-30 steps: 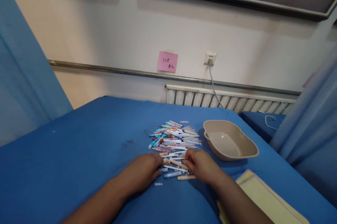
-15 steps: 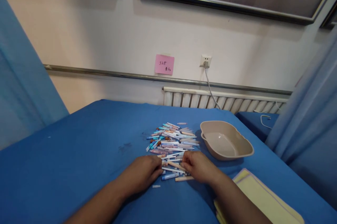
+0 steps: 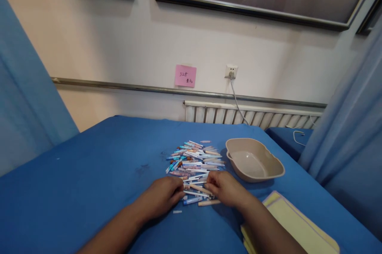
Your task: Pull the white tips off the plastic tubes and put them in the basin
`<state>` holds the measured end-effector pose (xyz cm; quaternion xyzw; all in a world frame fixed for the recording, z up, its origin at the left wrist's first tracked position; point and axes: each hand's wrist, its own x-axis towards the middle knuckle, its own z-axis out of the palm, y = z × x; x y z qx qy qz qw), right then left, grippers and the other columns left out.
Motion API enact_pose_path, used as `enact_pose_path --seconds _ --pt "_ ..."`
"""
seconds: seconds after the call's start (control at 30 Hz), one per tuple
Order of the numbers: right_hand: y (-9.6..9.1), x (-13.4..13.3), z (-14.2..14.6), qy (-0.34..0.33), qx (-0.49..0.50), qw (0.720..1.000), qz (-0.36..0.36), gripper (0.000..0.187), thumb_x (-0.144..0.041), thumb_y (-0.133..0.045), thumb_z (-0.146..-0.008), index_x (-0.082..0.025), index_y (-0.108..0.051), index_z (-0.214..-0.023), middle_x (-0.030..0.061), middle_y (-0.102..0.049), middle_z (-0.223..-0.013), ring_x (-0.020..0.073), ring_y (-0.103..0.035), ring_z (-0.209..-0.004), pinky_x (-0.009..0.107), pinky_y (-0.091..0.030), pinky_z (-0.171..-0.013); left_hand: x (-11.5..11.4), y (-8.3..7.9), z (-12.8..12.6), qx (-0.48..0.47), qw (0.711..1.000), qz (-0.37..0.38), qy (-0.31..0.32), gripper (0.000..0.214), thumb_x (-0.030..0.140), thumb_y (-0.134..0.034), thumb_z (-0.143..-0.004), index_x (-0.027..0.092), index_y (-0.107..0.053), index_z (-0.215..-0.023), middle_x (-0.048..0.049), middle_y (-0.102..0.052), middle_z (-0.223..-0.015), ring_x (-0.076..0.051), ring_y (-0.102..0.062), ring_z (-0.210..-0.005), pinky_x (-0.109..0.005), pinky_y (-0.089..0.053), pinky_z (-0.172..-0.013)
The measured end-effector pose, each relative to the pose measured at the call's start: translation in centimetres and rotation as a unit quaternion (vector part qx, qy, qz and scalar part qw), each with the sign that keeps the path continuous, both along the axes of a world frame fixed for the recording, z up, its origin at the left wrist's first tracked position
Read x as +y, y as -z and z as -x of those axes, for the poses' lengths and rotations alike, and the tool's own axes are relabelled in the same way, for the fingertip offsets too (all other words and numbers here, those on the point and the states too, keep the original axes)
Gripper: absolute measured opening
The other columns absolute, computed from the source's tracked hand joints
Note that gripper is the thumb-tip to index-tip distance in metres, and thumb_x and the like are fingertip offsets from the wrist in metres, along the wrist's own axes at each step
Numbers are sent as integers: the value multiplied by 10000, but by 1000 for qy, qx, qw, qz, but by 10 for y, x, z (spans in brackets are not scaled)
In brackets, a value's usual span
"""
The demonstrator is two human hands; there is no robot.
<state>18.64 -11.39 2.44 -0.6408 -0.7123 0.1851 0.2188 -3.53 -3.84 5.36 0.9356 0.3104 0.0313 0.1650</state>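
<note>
Many slim pens point(image 3: 195, 163) in white, beige, pink and blue lie in a loose pile on the blue-covered bed or table point(image 3: 98, 174). My left hand point(image 3: 167, 195) is at the left end of the pile's near part, fingers curled in around pen ends. Opposite it, my right hand point(image 3: 224, 188) closes on the right ends of the same pens, a beige pen point(image 3: 200, 189) running into its fingers. The fingertips of both hands are partly hidden. Just in front of them lie a blue-capped pen point(image 3: 192, 200) and a small white cap-like piece point(image 3: 177, 212).
A beige plastic basin point(image 3: 253, 160) stands right of the pile. Folded yellow cloth point(image 3: 298, 222) lies under my right forearm. Blue curtains point(image 3: 352, 119) hang at both sides. Behind are a radiator point(image 3: 221, 115), a wall rail point(image 3: 143, 88) and a plugged-in cord point(image 3: 237, 103).
The view has shifted slightly. Both hands stay in the same place at the pens, with almost no visible movement.
</note>
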Motion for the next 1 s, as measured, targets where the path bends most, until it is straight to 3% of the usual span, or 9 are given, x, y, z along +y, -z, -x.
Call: enact_pose_path --seconds 0.13,0.27,0.3,0.37,0.47,0.53,0.6,0.8,1.0 --pt "-27 -2 4 40 13 996 -78 317 -424 -445 -877 -176 -562 -717 6 -603 -660 116 -504 -606 218 -292 -549 -11 -30 -11 -21 1000 -14 4 265 395 -453 -842 188 -580 -736 -9 -604 -690 -141 -507 -609 -223 -300 -537" --pt "-84 -7 4 54 133 964 -224 513 -550 -266 -907 -188 -486 -617 -3 -496 -559 123 -455 -550 241 -310 -543 -19 -78 -25 -103 994 -36 12 428 549 -450 -811 180 -528 -608 12 -507 -555 -118 -416 -517 -236 -228 -494" --pt "-99 -9 4 45 197 945 -255 546 -582 -228 -901 -191 -479 -612 -1 -484 -560 126 -456 -548 246 -331 -550 -20 -89 -28 -146 988 -37 18 474 582 -428 -806 176 -493 -570 17 -475 -532 -114 -403 -511 -238 -229 -498" --pt "-126 -16 5 45 350 876 -328 644 -649 -73 -870 -204 -430 -572 1 -443 -550 124 -415 -501 260 -343 -523 -23 -105 -31 -249 967 -21 42 570 651 -308 -822 178 -434 -530 20 -414 -512 -113 -379 -501 -245 -247 -503" --pt "-148 -27 6 49 477 796 -371 707 -683 99 -802 -216 -353 -524 3 -407 -535 122 -378 -467 260 -322 -472 -26 -110 -35 -424 903 52 38 662 713 -122 -823 192 -367 -495 18 -354 -498 -120 -353 -492 -260 -284 -502" --pt "-145 -26 4 66 513 770 -372 704 -693 123 -784 -216 -316 -508 -6 -377 -513 118 -360 -445 253 -305 -444 -21 -102 -38 -502 857 114 18 683 726 -58 -812 200 -329 -472 20 -320 -478 -120 -337 -478 -265 -297 -492" --pt "-134 -16 -5 70 521 775 -351 698 -721 67 -782 -213 -305 -482 -7 -380 -484 108 -343 -419 248 -278 -416 -6 -90 -42 -532 829 171 -9 690 729 -36 -808 203 -306 -453 24 -303 -442 -111 -306 -444 -261 -286 -462" --pt "-89 35 -45 181 561 759 -278 674 -737 -99 -803 -205 -272 -428 -28 -353 -398 71 -251 -341 233 -142 -371 51 -64 -45 -563 735 324 -192 650 754 -114 -794 209 -193 -447 63 -210 -384 -63 -146 -338 -218 -117 -363" --pt "-81 42 -48 182 559 761 -276 673 -732 -115 -808 -202 -293 -433 -28 -365 -392 70 -262 -335 227 -134 -371 51 -70 -45 -581 722 337 -162 663 743 -171 -803 200 -234 -428 59 -234 -376 -58 -166 -332 -205 -109 -355"
